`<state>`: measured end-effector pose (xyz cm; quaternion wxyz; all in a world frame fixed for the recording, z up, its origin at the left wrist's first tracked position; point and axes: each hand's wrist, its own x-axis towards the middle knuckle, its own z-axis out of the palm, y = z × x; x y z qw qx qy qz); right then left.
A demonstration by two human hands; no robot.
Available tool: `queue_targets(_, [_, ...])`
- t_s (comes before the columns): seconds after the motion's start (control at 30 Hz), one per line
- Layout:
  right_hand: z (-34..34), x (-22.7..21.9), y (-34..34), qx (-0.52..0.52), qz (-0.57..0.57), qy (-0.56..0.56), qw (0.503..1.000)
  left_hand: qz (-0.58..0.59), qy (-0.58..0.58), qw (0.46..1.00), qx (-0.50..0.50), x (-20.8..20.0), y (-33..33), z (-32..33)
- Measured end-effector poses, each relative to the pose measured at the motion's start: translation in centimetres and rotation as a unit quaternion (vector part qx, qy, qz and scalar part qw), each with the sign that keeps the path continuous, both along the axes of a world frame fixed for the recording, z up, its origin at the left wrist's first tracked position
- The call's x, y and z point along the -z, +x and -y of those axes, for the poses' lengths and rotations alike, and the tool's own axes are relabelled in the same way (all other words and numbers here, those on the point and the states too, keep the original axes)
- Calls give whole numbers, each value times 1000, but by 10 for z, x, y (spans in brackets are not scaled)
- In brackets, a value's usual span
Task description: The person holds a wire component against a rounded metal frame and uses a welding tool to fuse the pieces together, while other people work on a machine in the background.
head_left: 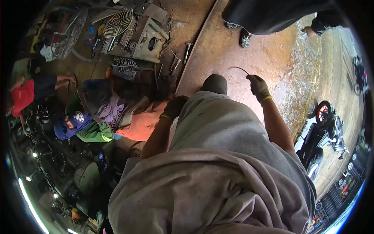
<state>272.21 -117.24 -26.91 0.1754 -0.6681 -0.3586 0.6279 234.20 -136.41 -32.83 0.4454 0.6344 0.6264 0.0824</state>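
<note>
In the head view my right hand (258, 87), in a dark work glove with a yellow cuff, is closed on a thin curved rod (240, 69). The rod's free end points left, above the brown floor. My left hand (174, 108), gloved in dark fabric, is beside the left edge of the grey cloth (218, 121) over my front; its fingers are in shadow, so their state is unclear. Just beyond the cloth shows a dark rounded shape (215, 84) whose kind I cannot make out.
Left, a person in green sleeves (91, 132) crouches near orange fabric (145, 121). Metal scrap, including a wire fan guard (119, 22), lies upper left. Another person stands at top right by a wet floor patch (304, 70). A motorcycle (321, 136) is at right.
</note>
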Motion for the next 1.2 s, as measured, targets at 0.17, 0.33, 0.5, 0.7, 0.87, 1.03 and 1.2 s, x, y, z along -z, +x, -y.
queue_targets(0.17, [-100,-48,-57,-127,-135,72,980,-174,158,972,7,23,9,-70])
queue_targets(0.33, [-198,-65,-124,-331,-145,340,868,98,260,933,-228,-80,34,-229])
queue_targets(0.5, [-298,-105,-211,-558,152,618,533,616,42,545,-567,-157,2,-385])
queue_targets(0.7, [-396,-168,-292,-411,76,749,514,552,113,593,-575,-181,-92,-460])
queue_targets(0.87, [-473,-148,-352,-287,-141,327,889,544,180,567,-592,-198,-167,-516])
queue_targets(1.03, [-542,-144,-431,-367,-253,45,894,571,233,541,-572,-181,-228,-570])
queue_targets(1.2, [-596,-139,-523,-400,-226,-6,888,366,231,598,-675,-182,-279,-607])
